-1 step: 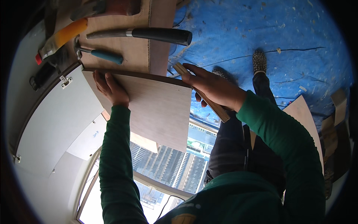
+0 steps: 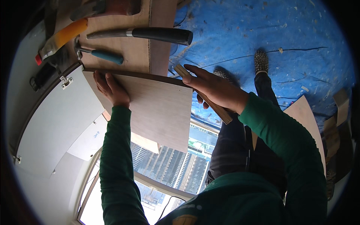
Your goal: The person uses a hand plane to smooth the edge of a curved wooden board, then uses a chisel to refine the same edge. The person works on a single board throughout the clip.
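My left hand (image 2: 113, 90) lies flat on a pale wood-grain panel (image 2: 159, 112), its fingertips up by the panel's dark brown edge. A short wooden strip (image 2: 216, 108) is gripped in my right hand (image 2: 221, 90), slanting across the palm just off the panel's right corner. Whether the strip touches that corner I cannot tell. Beyond the dark edge, a small hammer (image 2: 107, 56) with a teal handle rests on a brown board (image 2: 135, 56). Farther out lies a tool with a black handle and a tapering shaft (image 2: 161, 36).
An orange tool or container with a red tip (image 2: 69, 32) is at the far left. A white hinged door (image 2: 56, 116) stands on the left. Stained blue sheeting (image 2: 232, 22) covers the floor under my feet. Tall buildings show through a window (image 2: 168, 165) below the panel.
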A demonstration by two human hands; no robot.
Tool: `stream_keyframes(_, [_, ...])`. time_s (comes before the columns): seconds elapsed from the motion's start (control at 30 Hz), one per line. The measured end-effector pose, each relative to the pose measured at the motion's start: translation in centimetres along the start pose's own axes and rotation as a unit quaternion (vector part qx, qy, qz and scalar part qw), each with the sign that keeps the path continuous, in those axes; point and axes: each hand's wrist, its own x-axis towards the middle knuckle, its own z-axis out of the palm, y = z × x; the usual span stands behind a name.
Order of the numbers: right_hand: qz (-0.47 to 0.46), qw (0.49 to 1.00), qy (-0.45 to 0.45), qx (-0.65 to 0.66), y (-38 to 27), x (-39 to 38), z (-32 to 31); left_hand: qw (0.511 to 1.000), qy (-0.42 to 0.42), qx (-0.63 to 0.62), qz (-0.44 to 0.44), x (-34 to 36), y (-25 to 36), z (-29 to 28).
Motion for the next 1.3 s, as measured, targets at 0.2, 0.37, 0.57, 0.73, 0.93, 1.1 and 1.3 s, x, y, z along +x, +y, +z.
stream_keyframes(0.2, [-0.132,0.979,0.045,-0.149,2.2,-1.2,0.0,1.000,0.000,-0.027,-0.006,0.5,-0.2,0.6])
stream_keyframes(0.37, [-0.044,0.993,0.066,-0.088,2.5,-2.9,-1.1,1.000,0.001,-0.008,-0.015,0.6,-0.5,0.6])
stream_keyframes(0.57, [-0.163,0.983,0.055,-0.057,2.6,-4.0,-2.1,1.000,-0.009,-0.028,-0.006,0.7,-0.6,0.4])
stream_keyframes(0.73, [-0.305,0.924,0.091,-0.212,2.7,-4.7,-1.0,1.000,-0.012,-0.021,-0.004,0.7,-0.6,0.4])
stream_keyframes(0.93, [-0.295,0.893,0.106,-0.322,-0.2,-1.2,-0.8,0.999,-0.016,-0.043,-0.028,0.6,-0.5,0.6])
stream_keyframes(1.1, [-0.295,0.881,0.083,-0.361,-1.5,-2.6,-1.5,1.000,-0.005,-0.027,-0.012,0.7,-0.4,0.6])
stream_keyframes(1.3, [-0.356,0.823,0.127,-0.423,-0.2,-1.8,-1.1,1.000,0.001,-0.020,-0.011,0.4,-0.6,0.8])
